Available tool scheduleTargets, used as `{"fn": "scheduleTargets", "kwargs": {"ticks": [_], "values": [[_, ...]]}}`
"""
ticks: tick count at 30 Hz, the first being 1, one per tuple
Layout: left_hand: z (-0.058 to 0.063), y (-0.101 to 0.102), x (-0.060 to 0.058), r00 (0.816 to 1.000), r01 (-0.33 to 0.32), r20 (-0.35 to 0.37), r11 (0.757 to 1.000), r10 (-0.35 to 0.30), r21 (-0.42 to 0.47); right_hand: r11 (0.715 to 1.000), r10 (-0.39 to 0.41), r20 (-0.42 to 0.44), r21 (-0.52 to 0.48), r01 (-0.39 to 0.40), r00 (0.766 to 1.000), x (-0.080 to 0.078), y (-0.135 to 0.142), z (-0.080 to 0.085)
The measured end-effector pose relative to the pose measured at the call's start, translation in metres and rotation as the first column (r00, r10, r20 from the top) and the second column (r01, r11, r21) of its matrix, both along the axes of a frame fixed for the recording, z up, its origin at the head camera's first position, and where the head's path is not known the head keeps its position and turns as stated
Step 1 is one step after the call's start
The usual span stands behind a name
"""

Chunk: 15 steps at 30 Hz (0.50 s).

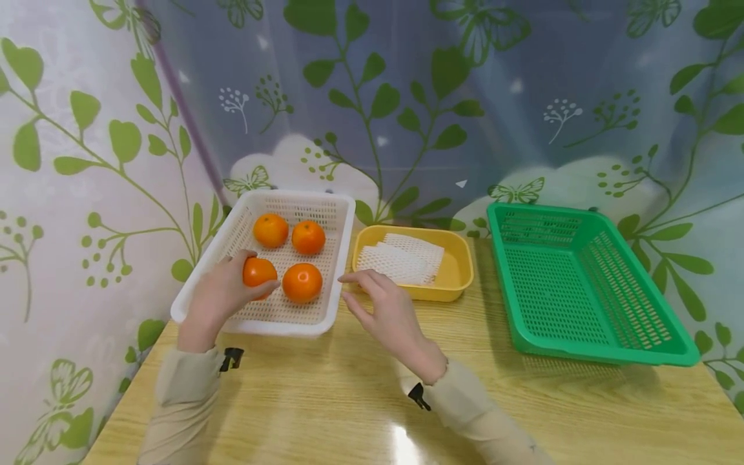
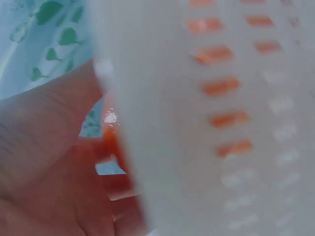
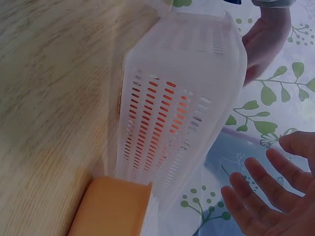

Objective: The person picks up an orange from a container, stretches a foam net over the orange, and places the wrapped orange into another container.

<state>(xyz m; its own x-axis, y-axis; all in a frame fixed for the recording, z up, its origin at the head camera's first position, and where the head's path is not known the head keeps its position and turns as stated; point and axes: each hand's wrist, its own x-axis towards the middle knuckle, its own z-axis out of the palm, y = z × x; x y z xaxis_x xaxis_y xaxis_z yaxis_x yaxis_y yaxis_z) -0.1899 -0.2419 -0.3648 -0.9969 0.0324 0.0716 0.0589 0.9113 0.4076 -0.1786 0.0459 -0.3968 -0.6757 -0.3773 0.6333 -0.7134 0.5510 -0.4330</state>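
Note:
My left hand (image 1: 223,287) reaches into the white plastic basket (image 1: 328,310) and grips an orange (image 1: 258,274) between thumb and fingers at the near left. In the left wrist view the basket wall hides most of that orange (image 2: 110,123). Several other oranges (image 1: 302,283) lie in the basket, none of them touched by the hand. Over the gap between the basket and a yellow tray (image 1: 450,294), my right hand (image 1: 389,316) holds nothing. Its fingers (image 3: 266,182) are spread and loosely bent in the right wrist view.
White foam net sleeves (image 1: 401,258) lie in the yellow tray, beside the white basket. A larger green basket (image 1: 581,290) stands to the right on the wooden table (image 1: 302,400). A leaf-patterned curtain (image 1: 407,129) hangs behind and at the sides.

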Motion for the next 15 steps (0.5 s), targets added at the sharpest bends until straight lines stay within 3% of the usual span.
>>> {"fn": "scheduleTargets", "kwargs": {"ticks": [5, 9, 12, 15], "values": [[0.009, 0.020, 0.009, 0.988, 0.058, -0.146, 0.995, -0.045, 0.086, 0.999, 0.033, 0.078, -0.046, -0.029, 0.996, -0.002, -0.004, 0.000], [0.013, 0.040, 0.011, 0.954, 0.149, -0.278, 0.981, -0.109, 0.126, 0.993, 0.072, 0.138, -0.101, -0.058, 0.988, -0.005, -0.007, 0.000], [0.013, 0.054, 0.013, 0.930, 0.203, -0.337, 0.968, -0.143, 0.150, 0.992, 0.088, 0.146, -0.104, -0.074, 0.985, -0.007, -0.009, 0.001], [0.014, 0.067, 0.015, 0.919, 0.244, -0.355, 0.954, -0.170, 0.176, 0.991, 0.111, 0.120, -0.090, -0.100, 0.987, -0.009, -0.011, 0.001]]}}
